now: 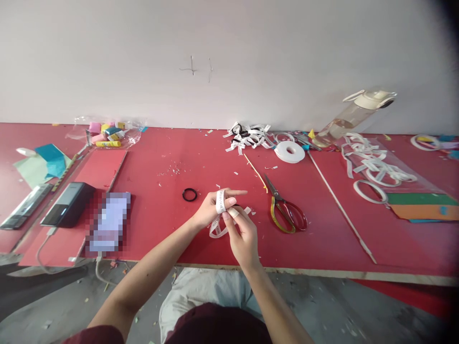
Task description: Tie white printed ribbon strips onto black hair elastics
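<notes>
A white ribbon (220,201) printed with dark letters is looped around the fingers of my left hand (210,208), whose index finger points to the right while the thumb presses on the ribbon. My right hand (244,234) pinches the ribbon close to the left thumb. Below the hands, a further loop of the same ribbon hangs or lies near the red table top; I cannot tell which. Something dark shows between the hands, mostly hidden. A black hair tie (190,194) lies left of my hands. To the right rest scissors (283,208) with red and yellow handles, blades pointing away.
At the back lie a pile of black-and-white ribbon ties (249,137) and a white ribbon roll (289,152). A water bottle (353,114) leans on the wall. Left are a phone (110,222), a black box-shaped device (68,204) and a bag of coloured pieces (107,131). White bands (380,165) lie right.
</notes>
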`<state>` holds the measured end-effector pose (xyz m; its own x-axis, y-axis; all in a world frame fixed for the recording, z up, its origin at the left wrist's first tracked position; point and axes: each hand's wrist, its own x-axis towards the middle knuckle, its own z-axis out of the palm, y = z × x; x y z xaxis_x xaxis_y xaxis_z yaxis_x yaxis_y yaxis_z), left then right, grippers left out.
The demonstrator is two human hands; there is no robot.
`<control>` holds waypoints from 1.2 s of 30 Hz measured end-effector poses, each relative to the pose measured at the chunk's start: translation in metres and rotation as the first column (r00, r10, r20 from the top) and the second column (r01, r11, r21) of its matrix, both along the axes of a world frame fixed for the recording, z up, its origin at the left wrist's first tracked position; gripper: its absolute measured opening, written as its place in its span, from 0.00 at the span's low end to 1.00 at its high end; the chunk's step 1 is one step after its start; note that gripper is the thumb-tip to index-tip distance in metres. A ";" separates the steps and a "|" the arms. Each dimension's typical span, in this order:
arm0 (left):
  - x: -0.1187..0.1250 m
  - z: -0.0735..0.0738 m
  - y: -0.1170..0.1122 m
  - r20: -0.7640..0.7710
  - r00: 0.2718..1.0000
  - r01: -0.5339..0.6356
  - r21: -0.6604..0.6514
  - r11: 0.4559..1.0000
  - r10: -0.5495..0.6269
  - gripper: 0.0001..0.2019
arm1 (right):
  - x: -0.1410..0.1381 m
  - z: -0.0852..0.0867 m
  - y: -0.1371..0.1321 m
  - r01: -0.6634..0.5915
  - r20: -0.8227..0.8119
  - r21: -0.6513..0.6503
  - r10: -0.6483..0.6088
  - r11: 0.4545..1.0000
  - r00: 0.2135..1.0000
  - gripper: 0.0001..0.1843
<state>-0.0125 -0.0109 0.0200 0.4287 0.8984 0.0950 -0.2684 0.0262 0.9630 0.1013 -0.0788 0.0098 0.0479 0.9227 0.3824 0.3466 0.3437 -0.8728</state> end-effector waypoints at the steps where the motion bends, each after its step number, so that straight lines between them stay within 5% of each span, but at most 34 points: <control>1: 0.000 0.000 0.000 -0.011 1.000 0.017 -0.007 1.000 -0.017 0.25 | 0.000 0.000 0.000 -0.003 0.001 -0.003 0.003 1.000 1.000 0.09; 16: -0.001 -0.001 0.000 -0.030 0.997 0.066 0.036 0.997 -0.065 0.25 | 0.003 0.004 0.001 0.012 0.043 -0.009 -0.012 1.000 0.999 0.11; 27: 0.002 -0.006 -0.001 0.130 0.977 0.189 -0.162 0.968 -0.169 0.31 | 0.004 -0.006 0.002 0.061 -0.162 -0.126 -0.081 0.990 0.983 0.11; 31: 0.004 -0.008 -0.001 0.111 0.980 0.182 -0.137 0.974 -0.167 0.31 | 0.004 -0.006 0.003 0.038 -0.247 -0.152 -0.075 0.988 0.966 0.11; 36: 0.004 -0.007 -0.001 0.076 0.986 0.152 -0.058 0.987 -0.147 0.29 | 0.008 -0.010 0.004 0.030 -0.072 -0.094 -0.037 0.995 0.997 0.09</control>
